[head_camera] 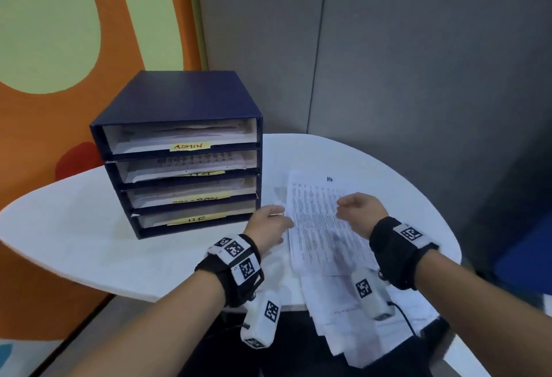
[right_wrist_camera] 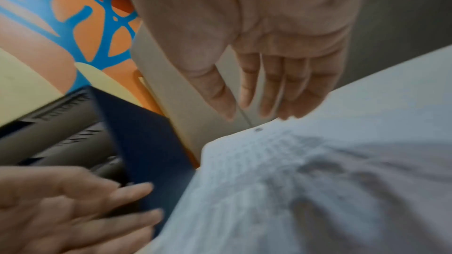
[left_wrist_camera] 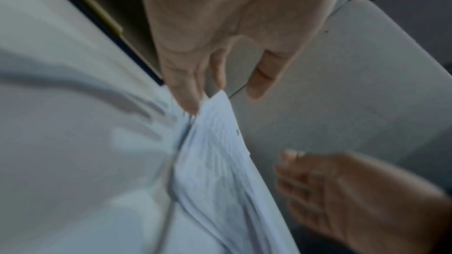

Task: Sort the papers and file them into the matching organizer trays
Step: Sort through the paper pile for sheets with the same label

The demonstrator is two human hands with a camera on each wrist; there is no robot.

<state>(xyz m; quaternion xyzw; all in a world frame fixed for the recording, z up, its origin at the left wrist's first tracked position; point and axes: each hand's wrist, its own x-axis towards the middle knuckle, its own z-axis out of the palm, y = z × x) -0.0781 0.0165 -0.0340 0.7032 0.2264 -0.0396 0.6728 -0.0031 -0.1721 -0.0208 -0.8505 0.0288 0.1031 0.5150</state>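
A dark blue organizer (head_camera: 179, 102) with several labelled trays stands on the white table (head_camera: 74, 227); its top label reads ADMIN (head_camera: 188, 146), and every tray holds papers. To its right lies a loose pile of printed papers (head_camera: 322, 227). My left hand (head_camera: 274, 218) is at the pile's left edge. In the left wrist view its fingers (left_wrist_camera: 188, 94) are straight, with one tip touching the top sheet's corner (left_wrist_camera: 220, 107) and the thumb apart. Fingers straight and holding nothing, my right hand (head_camera: 346, 208) hovers over the top sheet (right_wrist_camera: 293, 181).
More sheets (head_camera: 358, 332) from the pile hang over the table's near edge by my right wrist. A grey partition stands behind the table, and an orange and green wall (head_camera: 59, 48) is behind the organizer. Bare tabletop lies left of and in front of the organizer.
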